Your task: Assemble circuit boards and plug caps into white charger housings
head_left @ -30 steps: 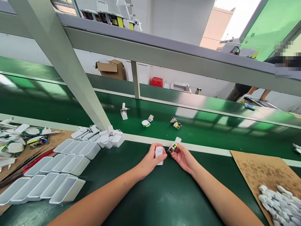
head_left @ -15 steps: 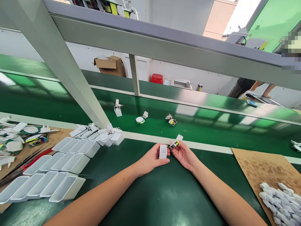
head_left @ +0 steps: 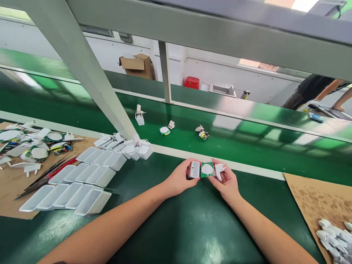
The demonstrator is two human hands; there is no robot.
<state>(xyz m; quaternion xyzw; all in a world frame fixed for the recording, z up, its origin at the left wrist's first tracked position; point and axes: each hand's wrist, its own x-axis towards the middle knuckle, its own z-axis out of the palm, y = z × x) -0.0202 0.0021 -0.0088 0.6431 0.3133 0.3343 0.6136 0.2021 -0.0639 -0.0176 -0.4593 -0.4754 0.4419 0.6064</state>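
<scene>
My left hand (head_left: pixel 183 179) is closed around a white plastic charger housing (head_left: pixel 195 169), its open end turned up toward me. Right beside it, my right hand (head_left: pixel 227 183) grips a green circuit board (head_left: pixel 207 169) with a round white pad on its face. A white plug cap (head_left: pixel 219 171) with two pins sits at that board's right side, against my right fingers. The board's left edge is close to the housing's rim; whether they touch I cannot tell.
Rows of empty white housings (head_left: pixel 92 201) stand at left, beside red-handled pliers (head_left: pixel 62 170) and a pile of boards (head_left: pixel 38 153) on cardboard. Loose charger parts (head_left: pixel 204 135) lie on the green belt (head_left: pixel 242 146). White pieces (head_left: pixel 334 234) lie at right. Another person's arm (head_left: pixel 328 90) shows behind.
The board in my right hand has turned so its round white pad faces up, and its plug cap now points right. The camera view has tilted down and shifted left.
</scene>
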